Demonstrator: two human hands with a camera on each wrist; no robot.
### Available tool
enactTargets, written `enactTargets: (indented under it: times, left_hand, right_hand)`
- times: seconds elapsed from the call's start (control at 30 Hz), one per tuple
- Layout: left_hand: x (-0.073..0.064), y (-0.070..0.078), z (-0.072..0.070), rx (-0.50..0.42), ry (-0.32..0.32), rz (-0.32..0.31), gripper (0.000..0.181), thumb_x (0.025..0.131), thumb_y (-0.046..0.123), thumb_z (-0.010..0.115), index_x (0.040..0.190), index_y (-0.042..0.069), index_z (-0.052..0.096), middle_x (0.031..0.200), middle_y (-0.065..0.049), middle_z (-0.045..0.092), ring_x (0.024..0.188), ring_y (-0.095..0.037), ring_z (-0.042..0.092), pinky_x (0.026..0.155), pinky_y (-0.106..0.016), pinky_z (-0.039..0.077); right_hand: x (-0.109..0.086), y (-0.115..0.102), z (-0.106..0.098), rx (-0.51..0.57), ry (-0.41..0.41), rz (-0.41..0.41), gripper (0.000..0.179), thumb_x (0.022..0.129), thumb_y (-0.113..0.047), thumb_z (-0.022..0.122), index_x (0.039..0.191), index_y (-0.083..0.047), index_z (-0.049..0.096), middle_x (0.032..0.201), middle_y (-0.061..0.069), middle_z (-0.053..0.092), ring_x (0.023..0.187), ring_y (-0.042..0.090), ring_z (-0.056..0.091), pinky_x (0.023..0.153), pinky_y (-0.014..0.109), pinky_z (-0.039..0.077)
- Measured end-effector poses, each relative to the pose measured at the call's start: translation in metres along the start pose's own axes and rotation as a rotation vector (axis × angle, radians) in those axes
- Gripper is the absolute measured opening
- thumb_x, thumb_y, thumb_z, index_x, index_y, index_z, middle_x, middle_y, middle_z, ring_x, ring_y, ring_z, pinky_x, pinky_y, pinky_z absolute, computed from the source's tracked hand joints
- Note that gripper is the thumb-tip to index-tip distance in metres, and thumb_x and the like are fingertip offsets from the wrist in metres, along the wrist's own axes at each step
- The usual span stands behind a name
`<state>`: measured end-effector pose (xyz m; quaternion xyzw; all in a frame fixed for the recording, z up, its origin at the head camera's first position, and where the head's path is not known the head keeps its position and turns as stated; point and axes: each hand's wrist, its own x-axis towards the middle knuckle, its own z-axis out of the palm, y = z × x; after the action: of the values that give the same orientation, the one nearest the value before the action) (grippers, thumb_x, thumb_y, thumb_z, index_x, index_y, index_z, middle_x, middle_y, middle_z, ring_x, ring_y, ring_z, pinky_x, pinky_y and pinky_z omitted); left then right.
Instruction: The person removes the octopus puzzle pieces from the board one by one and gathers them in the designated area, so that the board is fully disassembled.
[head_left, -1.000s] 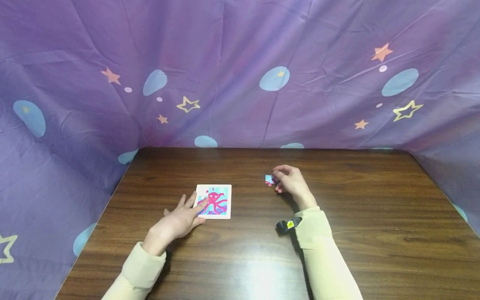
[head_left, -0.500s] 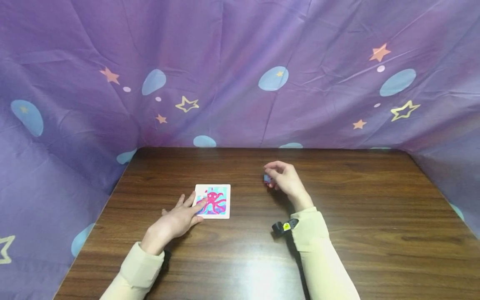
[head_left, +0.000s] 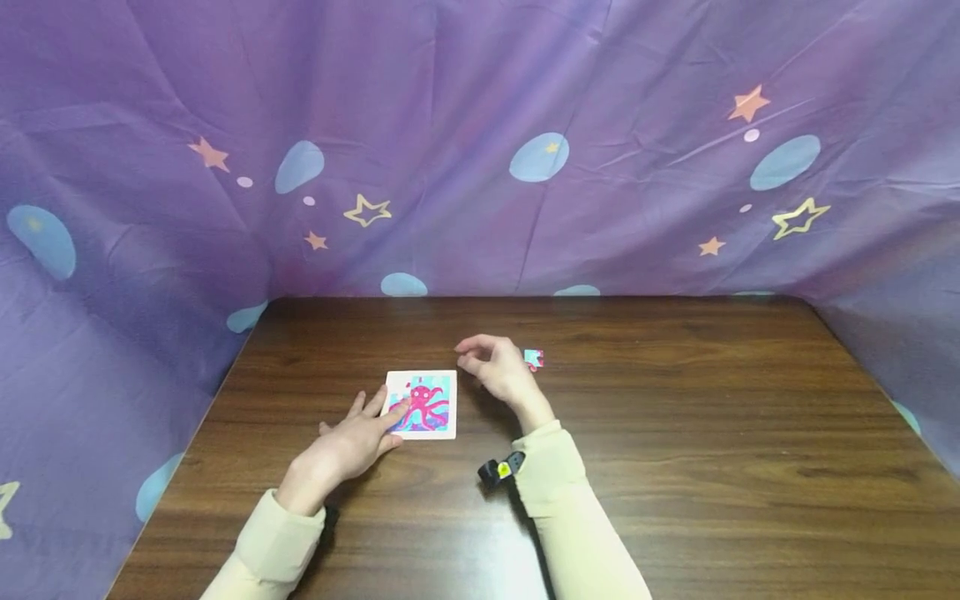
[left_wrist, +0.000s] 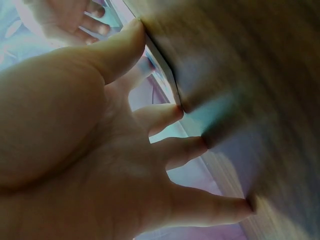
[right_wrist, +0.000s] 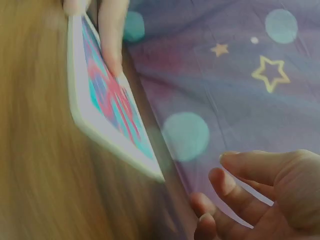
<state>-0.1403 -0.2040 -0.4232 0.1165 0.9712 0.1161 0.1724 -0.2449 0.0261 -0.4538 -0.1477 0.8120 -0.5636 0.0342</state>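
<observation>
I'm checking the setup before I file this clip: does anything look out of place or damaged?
Yes: the octopus puzzle shows a white gap at its upper left in the head view, breaking the picture, and a loose puzzle piece lies apart on the table. I see nothing spilled or damaged.

White glare marks the counter (head_left: 750,458) nearer than the puzzle (head_left: 429,403), while both wrist views look dimmer and blurred.
</observation>
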Motion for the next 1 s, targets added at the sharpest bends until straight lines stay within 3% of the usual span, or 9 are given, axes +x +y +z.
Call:
enactTargets:
  times: [0.17,0.4,0.57,0.77,1.0]
  left_hand:
    - [-0.003,-0.001,-0.004,-0.006,0.017,-0.003,0.054,0.101,0.032,0.052,0.151,0.017,0.039,0.159,-0.022,0.017,0.141,-0.052,0.017,0.087,-0.086,0.021]
    - [-0.007,-0.001,-0.003,0.004,0.022,-0.017,0.054,0.100,0.031,0.054,0.151,0.018,0.041,0.158,-0.023,0.020,0.140,-0.052,0.019,0.085,-0.086,0.024]
    - [-0.001,0.002,0.001,0.000,0.029,0.035,0.053,0.099,0.031,0.055,0.149,0.019,0.043,0.157,-0.023,0.022,0.139,-0.053,0.021,0.084,-0.086,0.024]
    - [-0.001,0.002,0.002,0.000,0.018,0.005,0.054,0.099,0.032,0.055,0.150,0.020,0.042,0.158,-0.022,0.021,0.140,-0.052,0.019,0.085,-0.086,0.023]
    - [-0.002,0.001,0.000,-0.001,0.024,0.017,0.053,0.100,0.030,0.054,0.150,0.018,0.042,0.158,-0.024,0.020,0.139,-0.054,0.020,0.084,-0.086,0.024]
  right_hand:
    - [0.005,-0.011,0.029,-0.112,-0.014,-0.082,0.018,0.086,-0.006,0.070,0.104,-0.007,0.074,0.082,-0.003,0.069,0.075,0.011,0.061,0.071,0.028,0.050]
    - [0.002,-0.011,0.053,-0.257,-0.088,-0.168,0.020,0.084,-0.006,0.071,0.103,-0.009,0.074,0.084,-0.003,0.066,0.082,0.015,0.058,0.079,0.032,0.047]
    - [-0.003,-0.003,0.056,-0.381,-0.107,-0.195,0.021,0.080,-0.008,0.076,0.101,-0.008,0.074,0.087,0.002,0.063,0.088,0.021,0.052,0.082,0.035,0.043]
    - [0.000,-0.003,0.055,-0.421,-0.146,-0.206,0.022,0.083,-0.013,0.076,0.105,-0.008,0.074,0.088,0.003,0.058,0.089,0.022,0.052,0.082,0.035,0.043]
    - [0.003,-0.007,0.051,-0.460,-0.239,-0.214,0.028,0.086,-0.013,0.074,0.115,-0.010,0.074,0.092,0.005,0.057,0.094,0.023,0.051,0.086,0.035,0.042]
